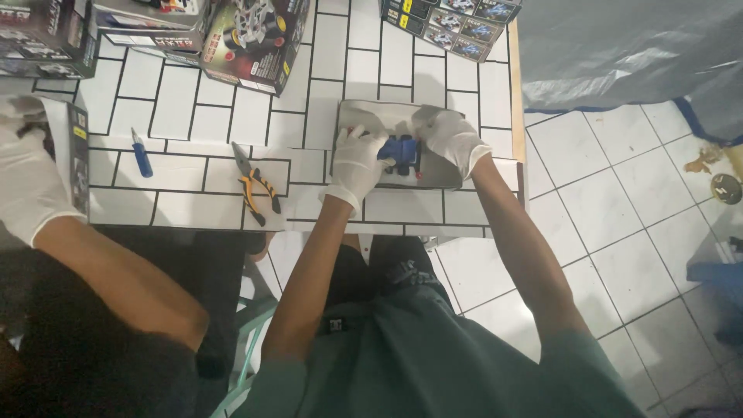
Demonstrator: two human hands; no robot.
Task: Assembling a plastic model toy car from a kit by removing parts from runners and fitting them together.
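Left hand (356, 164): white disposable glove, thin and wrinkled, cuff ending at the wrist.
Right hand (451, 137): matching white glove, cuff gathered at the wrist.
Forearms: bare from glove cuffs to above the elbows.
Shirt (433, 356): dark green, short-sleeved, plain cloth, loose fit, creased across the front.
Lower garment (371, 280): black, partly hidden under the shirt hem, with a small white mark near the waist.

Open tiled tabletop (193, 124) between pliers (255, 184) and grey tray (364, 116); toy boxes (255, 39) along the far edge.
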